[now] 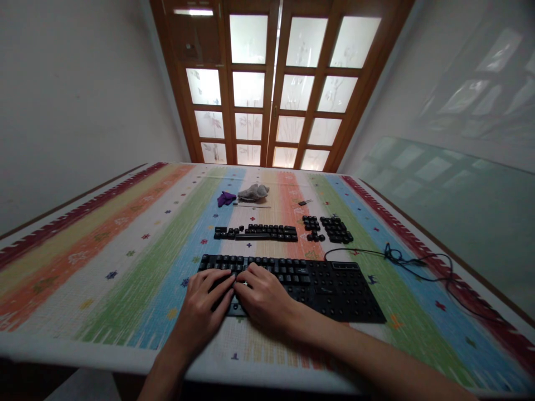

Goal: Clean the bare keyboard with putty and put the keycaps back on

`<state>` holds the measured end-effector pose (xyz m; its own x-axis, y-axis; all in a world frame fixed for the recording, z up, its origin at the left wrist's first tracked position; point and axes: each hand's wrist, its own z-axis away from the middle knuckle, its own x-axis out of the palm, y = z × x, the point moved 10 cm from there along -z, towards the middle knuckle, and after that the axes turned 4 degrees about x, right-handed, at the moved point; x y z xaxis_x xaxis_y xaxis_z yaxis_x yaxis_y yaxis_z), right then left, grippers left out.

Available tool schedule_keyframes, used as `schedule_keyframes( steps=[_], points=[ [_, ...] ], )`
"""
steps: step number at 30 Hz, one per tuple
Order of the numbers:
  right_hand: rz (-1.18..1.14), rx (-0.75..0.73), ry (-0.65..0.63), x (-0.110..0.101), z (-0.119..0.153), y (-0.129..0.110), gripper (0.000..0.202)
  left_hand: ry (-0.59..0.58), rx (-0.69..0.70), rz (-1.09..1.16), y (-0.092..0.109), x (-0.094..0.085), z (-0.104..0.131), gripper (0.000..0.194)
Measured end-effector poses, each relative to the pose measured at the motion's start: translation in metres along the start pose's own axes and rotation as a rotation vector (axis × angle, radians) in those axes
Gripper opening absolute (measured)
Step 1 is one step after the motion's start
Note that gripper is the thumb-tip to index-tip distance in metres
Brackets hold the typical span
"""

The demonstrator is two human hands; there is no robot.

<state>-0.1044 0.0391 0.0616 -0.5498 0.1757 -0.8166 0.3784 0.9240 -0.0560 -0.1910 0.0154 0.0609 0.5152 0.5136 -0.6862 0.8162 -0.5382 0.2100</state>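
Observation:
A black keyboard (346, 292) lies in front of me, with keycaps on its upper rows and bare switch posts on the number pad and part of the lower rows. My left hand (204, 301) rests over its left part, fingers stretched out across the keys. Close beside it, my right hand (265, 295) has its fingers bent and drawn together at the middle-left keys, the tips nearly meeting those of the left. Whatever lies between the right fingertips is hidden. Behind the keyboard are rows of loose black keycaps (271, 231) and a number-pad group of keycaps (336, 229).
A purple cloth (226, 199), a grey cloth (253, 192) and a small black tool with wire prongs (304, 203) lie farther back. The keyboard's cable (418, 260) coils to the right. A striped tablecloth (121, 289) covers the table; glass-paned doors (267, 83) stand beyond.

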Motion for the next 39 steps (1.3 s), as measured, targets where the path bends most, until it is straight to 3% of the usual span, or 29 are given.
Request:
schedule_keyframes(
  steps=[6, 10, 16, 21, 24, 26, 29, 33, 39],
  points=[
    [0.113, -0.173, -0.037, 0.002, 0.005, -0.018, 0.027, -0.021, 0.006, 0.005, 0.002, 0.002, 0.000, 0.016],
    [0.112, -0.131, -0.075, 0.003, 0.003, -0.014, 0.021, -0.040, -0.005, -0.003, 0.001, 0.003, -0.002, 0.015],
    [0.121, -0.217, -0.133, 0.007, 0.007, -0.025, 0.019, -0.066, 0.030, -0.023, 0.006, 0.006, -0.003, 0.013],
    [0.016, -0.151, -0.161, 0.008, -0.002, -0.009, 0.018, -0.057, 0.038, -0.018, 0.008, 0.007, -0.002, 0.016],
    [-0.083, -0.154, -0.144, 0.000, -0.015, 0.012, 0.020, -0.042, 0.042, -0.013, 0.009, 0.005, -0.002, 0.018],
    [-0.128, -0.090, -0.106, -0.007, -0.027, 0.039, 0.024, -0.037, 0.039, -0.010, 0.009, 0.004, -0.002, 0.019],
    [-0.136, 0.082, -0.101, -0.007, -0.044, 0.089, 0.018, -0.041, 0.037, 0.001, 0.008, 0.004, -0.002, 0.020],
    [-0.087, 0.362, -0.195, 0.009, -0.058, 0.152, 0.014, -0.051, 0.035, 0.014, 0.008, 0.004, -0.002, 0.022],
    [-0.052, 0.484, -0.246, 0.027, -0.070, 0.187, 0.018, -0.054, 0.041, 0.023, 0.007, 0.003, -0.002, 0.021]
  ],
)
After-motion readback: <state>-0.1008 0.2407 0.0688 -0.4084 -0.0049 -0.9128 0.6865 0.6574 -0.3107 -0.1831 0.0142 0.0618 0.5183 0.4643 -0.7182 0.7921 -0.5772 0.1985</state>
